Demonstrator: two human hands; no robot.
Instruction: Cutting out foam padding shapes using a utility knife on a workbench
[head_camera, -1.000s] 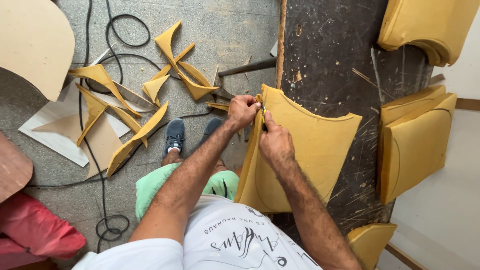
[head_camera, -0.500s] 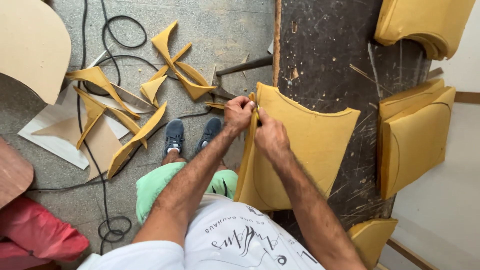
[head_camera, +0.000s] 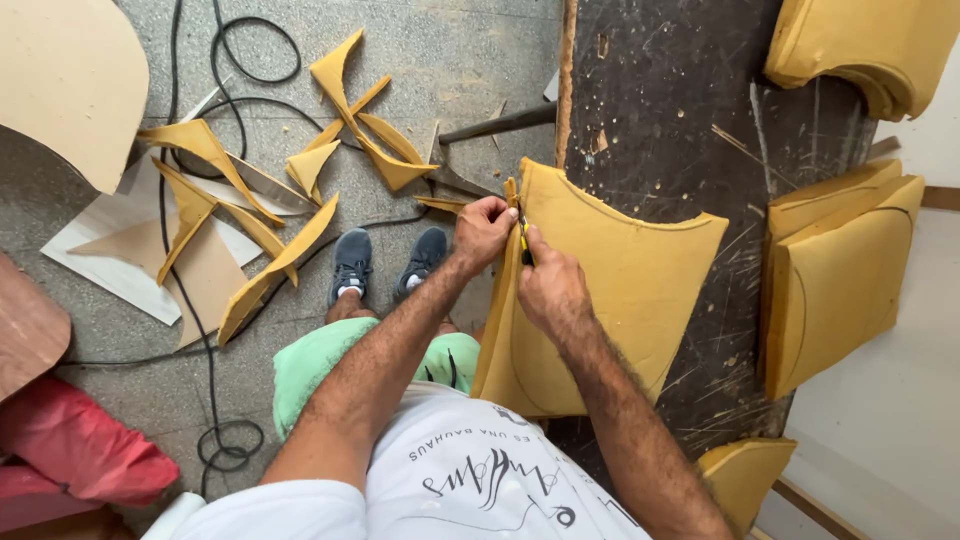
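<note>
A thick yellow foam pad (head_camera: 620, 280) with a curved far edge lies on the dark scratched workbench (head_camera: 680, 120), its left edge hanging over the bench side. My left hand (head_camera: 483, 232) pinches the strip of foam at the pad's upper left corner. My right hand (head_camera: 548, 288) sits on the pad right beside it, closed around a small yellow-handled cutter (head_camera: 523, 243) pressed into the left edge; the blade is hidden.
Several yellow foam offcuts (head_camera: 270, 190) litter the grey floor around my dark shoes (head_camera: 385, 262). Black cables (head_camera: 215, 110) loop across the floor. More foam pieces (head_camera: 835, 275) are stacked at the bench's right and top right (head_camera: 860, 50). Wooden boards (head_camera: 70, 90) lie left.
Both hands have shifted slightly along the pad's left edge toward its far corner, still gripping the strip and cutter. The view has drifted a little.
</note>
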